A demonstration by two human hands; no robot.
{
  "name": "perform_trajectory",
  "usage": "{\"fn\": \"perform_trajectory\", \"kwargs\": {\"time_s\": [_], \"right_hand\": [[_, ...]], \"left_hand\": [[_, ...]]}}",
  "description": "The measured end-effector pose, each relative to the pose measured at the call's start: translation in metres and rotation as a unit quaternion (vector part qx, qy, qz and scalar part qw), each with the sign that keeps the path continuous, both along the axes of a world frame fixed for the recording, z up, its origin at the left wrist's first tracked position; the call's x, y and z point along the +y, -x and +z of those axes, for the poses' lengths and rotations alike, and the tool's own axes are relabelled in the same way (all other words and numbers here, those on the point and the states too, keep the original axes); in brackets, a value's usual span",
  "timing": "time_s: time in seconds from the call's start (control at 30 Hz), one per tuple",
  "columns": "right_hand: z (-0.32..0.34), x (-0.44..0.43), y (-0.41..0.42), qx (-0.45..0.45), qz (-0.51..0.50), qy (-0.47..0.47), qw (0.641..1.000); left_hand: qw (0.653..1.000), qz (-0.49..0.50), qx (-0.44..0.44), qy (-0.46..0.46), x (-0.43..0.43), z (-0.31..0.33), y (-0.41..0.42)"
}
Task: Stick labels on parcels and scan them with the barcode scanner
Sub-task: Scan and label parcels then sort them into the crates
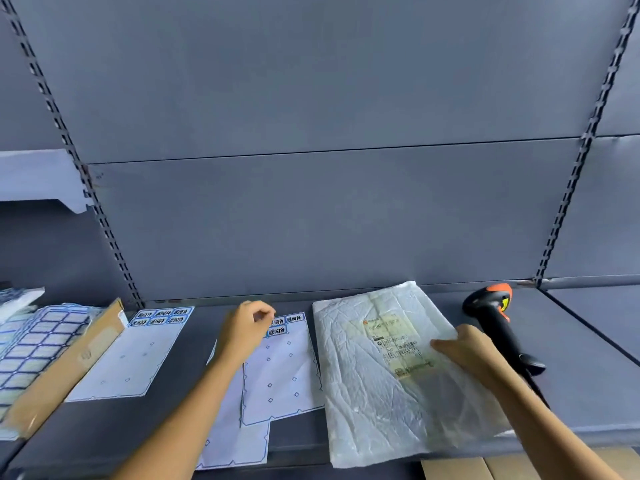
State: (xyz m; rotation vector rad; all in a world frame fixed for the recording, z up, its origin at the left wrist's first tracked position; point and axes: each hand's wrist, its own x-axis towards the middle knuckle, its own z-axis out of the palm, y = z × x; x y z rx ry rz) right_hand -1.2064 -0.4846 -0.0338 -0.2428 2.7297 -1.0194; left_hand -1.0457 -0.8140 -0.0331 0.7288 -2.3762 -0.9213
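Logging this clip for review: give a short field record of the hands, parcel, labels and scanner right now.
left hand: fingers curled at the top labels of the middle label sheet; pinch unclear
right hand: rests on the parcel, by its printed slip
scanner: lies on the shelf, right of the parcel, unheld
left label sheet: six labels remain at top

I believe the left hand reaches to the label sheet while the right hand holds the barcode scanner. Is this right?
Not quite. In the head view the right hand touches the white plastic parcel; the barcode scanner lies unheld beside it.
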Motion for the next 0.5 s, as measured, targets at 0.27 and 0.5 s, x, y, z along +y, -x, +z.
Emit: {"fn": "perform_trajectory", "kwargs": {"time_s": [0.27,0.5], "right_hand": [[0.023,-0.059,-0.029,0.270,0.125,-0.069,0.952],[0.004,-0.171,-0.071,0.258,0.408,-0.091,0.871]], "left_hand": [[0.975,-0.059,-0.160,0.142,-0.002,-0.023,0.003],[0.964,-0.053,-0.099,0.241,-0.005,-0.037,0.005]]}}
